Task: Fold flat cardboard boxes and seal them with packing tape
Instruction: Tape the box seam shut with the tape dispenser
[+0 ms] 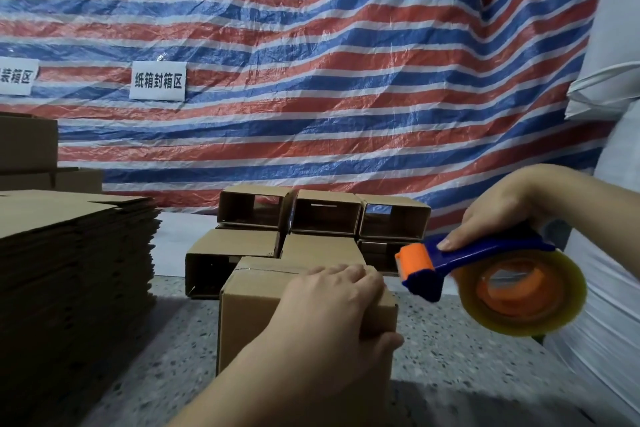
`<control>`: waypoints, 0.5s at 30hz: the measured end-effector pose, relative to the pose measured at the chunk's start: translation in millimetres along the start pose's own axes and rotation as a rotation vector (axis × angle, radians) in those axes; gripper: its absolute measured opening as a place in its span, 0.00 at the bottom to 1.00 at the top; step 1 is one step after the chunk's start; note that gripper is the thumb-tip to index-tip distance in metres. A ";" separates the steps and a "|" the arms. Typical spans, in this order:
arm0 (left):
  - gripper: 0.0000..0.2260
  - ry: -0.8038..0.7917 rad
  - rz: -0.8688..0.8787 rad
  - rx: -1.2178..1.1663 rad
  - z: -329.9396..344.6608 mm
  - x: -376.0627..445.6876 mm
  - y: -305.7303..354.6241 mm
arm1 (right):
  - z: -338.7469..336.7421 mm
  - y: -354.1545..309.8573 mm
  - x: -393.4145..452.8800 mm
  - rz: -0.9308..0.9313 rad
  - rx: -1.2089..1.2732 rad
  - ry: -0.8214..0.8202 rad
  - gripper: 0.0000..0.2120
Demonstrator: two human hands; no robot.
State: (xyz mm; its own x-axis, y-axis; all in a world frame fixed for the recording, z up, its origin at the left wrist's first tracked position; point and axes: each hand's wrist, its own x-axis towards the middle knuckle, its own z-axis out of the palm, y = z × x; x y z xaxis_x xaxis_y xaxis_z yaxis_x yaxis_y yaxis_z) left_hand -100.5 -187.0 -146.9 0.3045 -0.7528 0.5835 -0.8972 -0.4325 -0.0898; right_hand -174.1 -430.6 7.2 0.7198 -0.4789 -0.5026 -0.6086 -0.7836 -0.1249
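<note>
Standing well to the left of both hands, a stack of flat cardboard waits on the speckled floor. The left hand clamps the top of the folded box, fingers curled over its far edge, thumb pressed to its near right corner. Beyond its fingers lie open-ended boxes. Just right, the right hand grips a blue tape dispenser, lifted clear of the box.

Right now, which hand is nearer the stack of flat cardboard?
Left. The left hand grips the box beside the flat cardboard stack; the right hand holds the tape dispenser farther right.
</note>
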 end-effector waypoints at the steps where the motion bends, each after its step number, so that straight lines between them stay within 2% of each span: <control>1: 0.30 0.009 -0.002 -0.005 -0.3 -0.3 -0.1 | -2.3 4.7 -3.9 -0.011 0.029 0.006 0.49; 4: 0.29 0.027 -0.002 -0.019 0.4 -0.8 0.7 | -5.0 8.8 -17.4 0.002 -0.029 0.007 0.53; 7: 0.29 0.030 0.001 -0.019 1.3 -0.8 0.7 | 7.9 -8.1 -22.7 0.076 -0.172 0.032 0.43; 10: 0.29 0.033 0.008 -0.010 1.6 0.0 0.3 | 35.9 -31.3 -6.8 0.119 -0.374 0.162 0.32; 13: 0.29 0.027 0.004 0.001 1.6 -0.6 0.3 | 79.2 -33.9 13.6 0.187 -0.590 0.203 0.33; 15: 0.28 0.018 -0.002 -0.002 1.7 -0.3 0.7 | 108.9 -16.1 26.2 0.195 -0.479 0.242 0.33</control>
State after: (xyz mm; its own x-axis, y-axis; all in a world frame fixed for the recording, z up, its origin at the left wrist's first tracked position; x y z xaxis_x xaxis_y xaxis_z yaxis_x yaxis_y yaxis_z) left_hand -100.7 -187.9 -148.4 0.3009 -0.7430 0.5978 -0.8972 -0.4331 -0.0867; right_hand -181.9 -387.5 -97.1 0.6999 -0.6652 -0.2602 -0.5588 -0.7368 0.3805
